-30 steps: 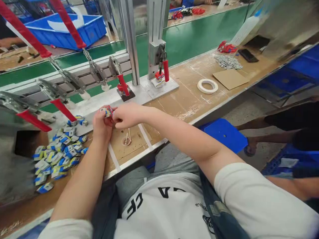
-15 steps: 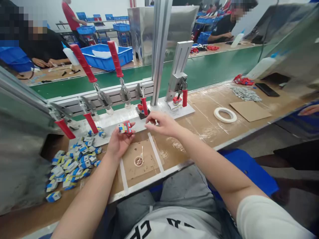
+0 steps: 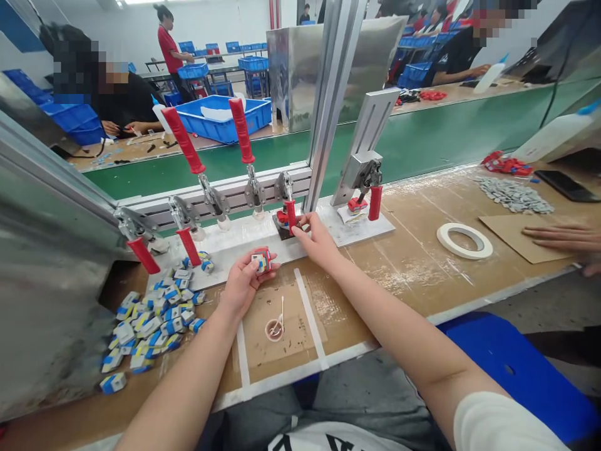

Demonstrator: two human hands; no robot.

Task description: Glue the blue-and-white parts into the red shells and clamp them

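Note:
My left hand (image 3: 244, 283) holds a small red, blue and white block (image 3: 261, 261) above the taped square on the bench. My right hand (image 3: 317, 240) reaches forward and its fingertips pinch the short red handle of a toggle clamp (image 3: 290, 214) standing on the white jig plate (image 3: 244, 235). Under that clamp sits a red part on a dark base. A heap of small blue and white blocks (image 3: 150, 319) lies left of my left hand.
Several red-handled toggle clamps (image 3: 188, 147) line the jig rail. A small cup with a stick (image 3: 275, 327) sits in the taped square. A tape roll (image 3: 464, 240), cardboard (image 3: 521, 228) and grey parts (image 3: 513, 194) lie right, where another person's hand (image 3: 563, 239) rests. A green conveyor (image 3: 422, 134) runs behind.
My right hand left the block and moved forward to the clamp handle. My left hand kept the block. The view tilted up, showing more of the room.

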